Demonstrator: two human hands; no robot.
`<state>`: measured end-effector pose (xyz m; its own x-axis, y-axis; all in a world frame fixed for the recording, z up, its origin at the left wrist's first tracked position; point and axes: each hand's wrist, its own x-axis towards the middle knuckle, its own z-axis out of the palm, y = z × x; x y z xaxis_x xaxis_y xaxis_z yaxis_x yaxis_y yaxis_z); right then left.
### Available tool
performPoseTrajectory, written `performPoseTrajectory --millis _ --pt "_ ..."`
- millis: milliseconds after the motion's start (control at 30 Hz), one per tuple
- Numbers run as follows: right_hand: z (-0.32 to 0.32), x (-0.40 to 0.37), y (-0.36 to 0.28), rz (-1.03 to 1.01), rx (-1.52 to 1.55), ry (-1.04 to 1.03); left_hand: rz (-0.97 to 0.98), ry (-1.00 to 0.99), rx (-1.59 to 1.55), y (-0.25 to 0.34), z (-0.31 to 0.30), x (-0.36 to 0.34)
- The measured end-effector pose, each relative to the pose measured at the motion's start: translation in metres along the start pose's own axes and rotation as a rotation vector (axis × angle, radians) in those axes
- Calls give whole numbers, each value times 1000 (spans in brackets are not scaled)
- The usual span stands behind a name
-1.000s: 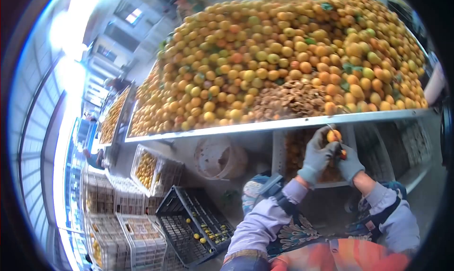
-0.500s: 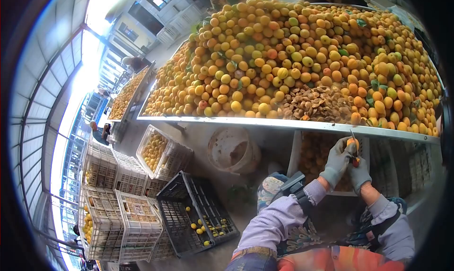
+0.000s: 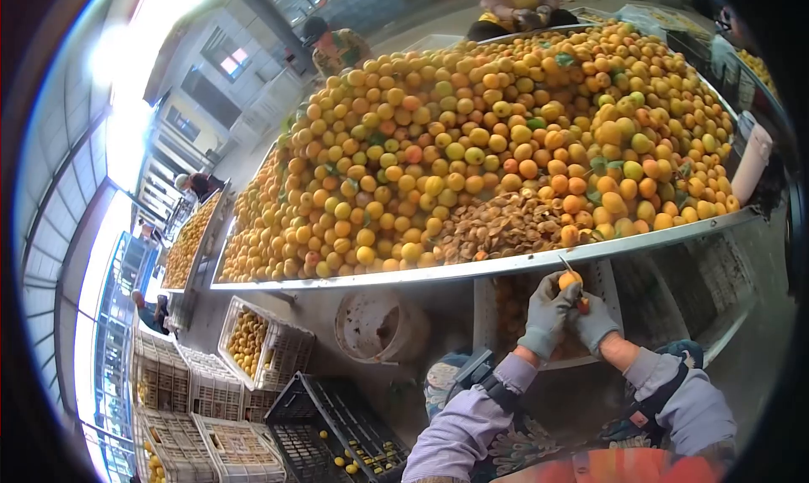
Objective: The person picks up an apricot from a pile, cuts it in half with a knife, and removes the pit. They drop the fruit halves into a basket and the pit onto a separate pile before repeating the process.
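Note:
Both my hands, in grey work gloves, meet just below the table's front rim. My left hand (image 3: pixel 546 316) is closed on an orange-yellow apricot (image 3: pixel 570 279). A small knife (image 3: pixel 565 262) shows its thin blade above the apricot; a red part, seemingly its handle, shows at the fingers of my right hand (image 3: pixel 594 320), which is closed around it. Fingers partly hide the grip. Beyond the rim lies a heap of brown apricot pits (image 3: pixel 497 228), against a big pile of apricots (image 3: pixel 404 163). Under my hands stands a crate (image 3: pixel 484 314) with fruit pieces in it.
The metal table rim (image 3: pixel 404 278) runs across in front of me. Below it stand a dirty white bucket (image 3: pixel 375 327), a black crate (image 3: pixel 324 432) with a few apricots and stacked white crates (image 3: pixel 215 382). Other people (image 3: pixel 341 51) sit around the tables.
My view has tilted up and turned right, so the scene sits lower and further left, and more people show at the far side. My hands keep hold of the apricot and knife.

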<state>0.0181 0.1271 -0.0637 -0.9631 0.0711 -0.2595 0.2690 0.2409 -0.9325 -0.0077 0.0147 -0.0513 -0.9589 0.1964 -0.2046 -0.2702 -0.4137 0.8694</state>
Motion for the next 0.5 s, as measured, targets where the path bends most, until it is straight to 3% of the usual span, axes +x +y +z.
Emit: performPoseTrajectory --millis 133,233,367,500 --pt "1 3 11 -25 19 11 -42 -17 -25 4 2 -3" --pt "-3 1 -3 -20 -31 -32 242 -30 237 6 5 -2" --pt "-9 -6 -21 -45 -68 -41 148 -107 175 28 6 -6" --pt "0 0 -8 -45 -25 -42 71 6 147 26 11 -7"
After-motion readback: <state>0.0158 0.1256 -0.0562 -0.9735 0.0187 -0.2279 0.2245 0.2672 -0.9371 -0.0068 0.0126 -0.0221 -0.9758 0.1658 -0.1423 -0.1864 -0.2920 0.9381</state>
